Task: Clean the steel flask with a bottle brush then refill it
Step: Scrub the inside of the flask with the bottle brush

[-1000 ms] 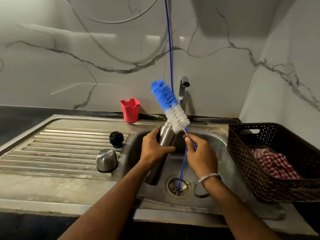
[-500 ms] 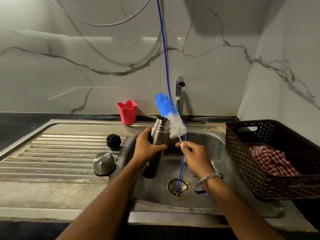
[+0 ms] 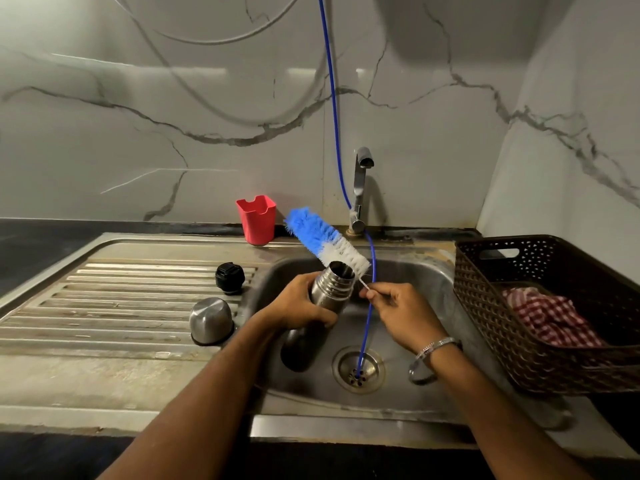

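My left hand (image 3: 298, 306) grips the open steel flask (image 3: 325, 299) around its upper body, tilted over the sink basin (image 3: 408, 271) with the mouth toward the tap. My right hand (image 3: 401, 310) pinches the thin wire handle of the bottle brush (image 3: 325, 239). The brush's blue and white bristle head lies slanted just behind the flask's mouth, outside the flask, blue tip pointing up and left. The flask's steel cup lid (image 3: 211, 320) and black stopper (image 3: 229, 277) sit on the drainboard to the left.
A tap (image 3: 362, 188) stands behind the basin, and a blue hose (image 3: 332, 105) hangs down into the drain (image 3: 358, 368). A red cup (image 3: 257, 220) stands at the back of the drainboard. A brown basket (image 3: 485, 306) holding a checked cloth (image 3: 550, 317) sits right of the sink.
The brush head has tipped down and leftward, from nearly upright above the flask to slanting behind its mouth. Both hands and the flask stay over the basin.
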